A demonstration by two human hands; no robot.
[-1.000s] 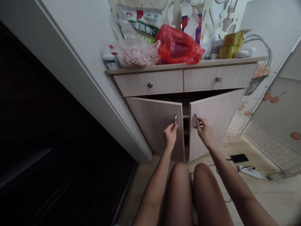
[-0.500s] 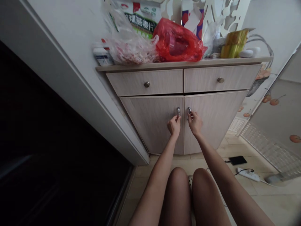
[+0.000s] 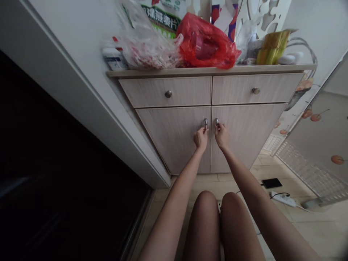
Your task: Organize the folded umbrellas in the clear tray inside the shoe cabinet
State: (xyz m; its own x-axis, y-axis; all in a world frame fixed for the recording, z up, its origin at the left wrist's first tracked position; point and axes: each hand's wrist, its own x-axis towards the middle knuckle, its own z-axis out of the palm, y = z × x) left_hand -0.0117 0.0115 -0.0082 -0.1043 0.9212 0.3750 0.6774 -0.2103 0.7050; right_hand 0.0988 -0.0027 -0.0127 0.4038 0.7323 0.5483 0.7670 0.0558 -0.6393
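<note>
Knees (image 3: 206,217) nearest, btwn the forearms, taking up floor (image 3: 262,169) space in front of the cab. To their R: white power strip (image 3: 284,199) w/ black lead, dark flat device (image 3: 272,183) just beside it.

L hand (image 3: 201,139): fingers curled in, pinching L handle (image 3: 206,122) low down. R hand (image 3: 222,136): same, pinching R handle (image 3: 216,121). Handles sit side by side near the seam; L door (image 3: 171,136) & R door (image 3: 244,134) both flush. White frame (image 3: 89,90) crowds cab.'s L side.

Above: 2 drawers (image 3: 190,87). On top, L to R: white bottle (image 3: 114,59), clear bag (image 3: 152,52), red bag (image 3: 209,54) at front edge, yellow rolls (image 3: 272,49). Behind bags: printed pack (image 3: 165,20), box (image 3: 233,21).
</note>
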